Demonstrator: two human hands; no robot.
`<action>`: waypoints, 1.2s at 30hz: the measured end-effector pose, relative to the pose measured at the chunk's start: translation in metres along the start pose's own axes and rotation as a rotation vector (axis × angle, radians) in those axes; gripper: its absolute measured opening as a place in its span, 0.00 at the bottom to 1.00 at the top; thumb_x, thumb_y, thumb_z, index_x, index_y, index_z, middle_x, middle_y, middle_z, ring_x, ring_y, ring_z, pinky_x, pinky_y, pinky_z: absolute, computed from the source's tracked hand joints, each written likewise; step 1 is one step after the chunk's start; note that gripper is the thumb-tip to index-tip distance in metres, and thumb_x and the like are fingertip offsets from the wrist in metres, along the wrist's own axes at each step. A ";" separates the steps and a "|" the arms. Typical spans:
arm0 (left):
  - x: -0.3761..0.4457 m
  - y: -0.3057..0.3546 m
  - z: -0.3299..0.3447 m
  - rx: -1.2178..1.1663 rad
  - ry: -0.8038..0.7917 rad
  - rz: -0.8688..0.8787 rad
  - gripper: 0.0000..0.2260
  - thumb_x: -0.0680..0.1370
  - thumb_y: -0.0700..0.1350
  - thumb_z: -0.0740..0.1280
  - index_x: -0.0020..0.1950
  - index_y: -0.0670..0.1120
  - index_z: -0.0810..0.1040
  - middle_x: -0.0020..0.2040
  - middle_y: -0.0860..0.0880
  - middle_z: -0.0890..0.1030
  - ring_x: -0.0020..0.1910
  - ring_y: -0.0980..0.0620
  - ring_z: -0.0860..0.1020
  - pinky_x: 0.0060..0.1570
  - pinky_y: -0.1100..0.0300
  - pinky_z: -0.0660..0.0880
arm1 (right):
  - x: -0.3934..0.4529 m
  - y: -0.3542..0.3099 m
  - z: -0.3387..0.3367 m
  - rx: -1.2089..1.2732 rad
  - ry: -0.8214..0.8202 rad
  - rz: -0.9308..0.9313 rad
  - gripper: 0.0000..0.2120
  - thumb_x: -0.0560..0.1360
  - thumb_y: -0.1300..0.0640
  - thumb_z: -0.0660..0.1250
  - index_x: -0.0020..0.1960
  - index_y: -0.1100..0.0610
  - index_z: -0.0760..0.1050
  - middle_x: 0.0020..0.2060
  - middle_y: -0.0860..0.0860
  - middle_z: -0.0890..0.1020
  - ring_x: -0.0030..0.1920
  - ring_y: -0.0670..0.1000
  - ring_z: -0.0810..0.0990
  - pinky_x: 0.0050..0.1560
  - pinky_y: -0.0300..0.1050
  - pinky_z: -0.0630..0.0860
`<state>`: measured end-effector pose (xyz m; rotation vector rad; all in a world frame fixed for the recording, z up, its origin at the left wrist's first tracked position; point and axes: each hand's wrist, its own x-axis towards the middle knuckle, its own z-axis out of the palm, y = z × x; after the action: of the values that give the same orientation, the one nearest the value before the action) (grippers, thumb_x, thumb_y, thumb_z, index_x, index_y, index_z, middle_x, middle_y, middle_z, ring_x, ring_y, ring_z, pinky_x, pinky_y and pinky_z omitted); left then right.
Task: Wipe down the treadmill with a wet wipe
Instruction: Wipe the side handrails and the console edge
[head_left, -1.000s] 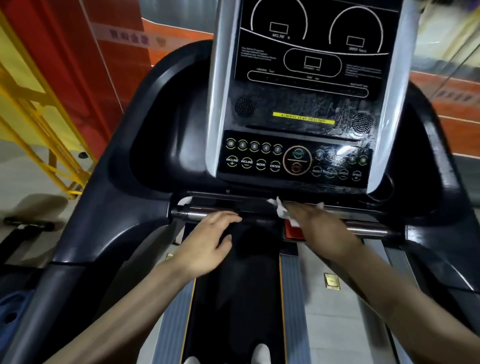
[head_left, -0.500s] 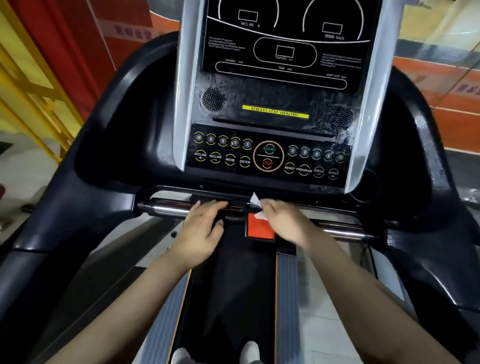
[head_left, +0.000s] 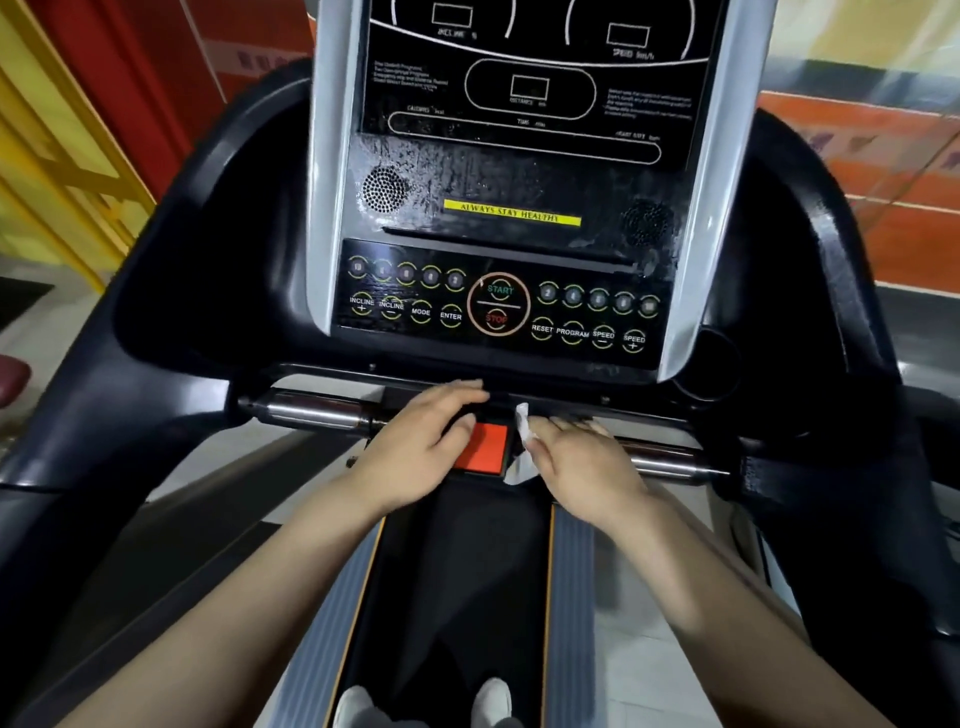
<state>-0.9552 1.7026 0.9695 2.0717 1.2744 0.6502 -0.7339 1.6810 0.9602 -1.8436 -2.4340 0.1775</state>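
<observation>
Treadmill (head_left: 171, 332) fills the view, black housing curving round both sides. Console panel (head_left: 511, 171) stands upright in the middle, silver side trims, wet streaks across its lower black face near the yellow strip. Button row (head_left: 498, 306) below that, START/STOP ring at its centre. Black belt (head_left: 447, 597) runs down the bottom middle, grey side rails with orange edging beside it. Chrome handlebar (head_left: 311, 410) crosses under the console, seen left and right of the hands. Left hand (head_left: 415, 447) rests palm-down on the bar's centre section, fingers straight and close together, tips reaching the ledge under the console. Right hand (head_left: 587, 467) lies on the bar just right of the red stop pad (head_left: 483, 448), fingers curled over the wet wipe (head_left: 522, 441), which is bunched against the bar and pokes out white at the thumb side. Two white shoe toes (head_left: 491, 701) at the bottom edge on the belt.
</observation>
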 end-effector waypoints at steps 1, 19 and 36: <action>0.005 0.004 0.003 0.025 -0.033 0.009 0.20 0.80 0.51 0.56 0.69 0.48 0.74 0.71 0.53 0.72 0.72 0.57 0.67 0.72 0.65 0.58 | 0.004 -0.001 -0.001 -0.013 -0.001 -0.003 0.14 0.83 0.49 0.52 0.61 0.52 0.73 0.55 0.49 0.81 0.56 0.54 0.78 0.60 0.46 0.65; 0.013 0.012 0.031 0.210 0.136 -0.001 0.20 0.82 0.50 0.52 0.61 0.45 0.79 0.58 0.50 0.81 0.58 0.52 0.73 0.58 0.69 0.60 | 0.023 -0.019 0.003 -0.122 -0.204 -0.042 0.23 0.77 0.46 0.64 0.65 0.59 0.67 0.60 0.55 0.77 0.61 0.57 0.75 0.62 0.49 0.68; 0.015 0.010 0.034 0.186 0.140 -0.003 0.25 0.79 0.56 0.47 0.61 0.47 0.79 0.57 0.52 0.81 0.59 0.50 0.74 0.59 0.65 0.62 | -0.010 0.081 -0.017 0.169 -0.129 -0.044 0.18 0.81 0.54 0.57 0.71 0.50 0.70 0.66 0.49 0.76 0.64 0.54 0.75 0.62 0.46 0.72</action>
<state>-0.9199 1.7040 0.9543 2.2047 1.4658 0.7099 -0.6512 1.6937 0.9659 -1.7568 -2.4519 0.4972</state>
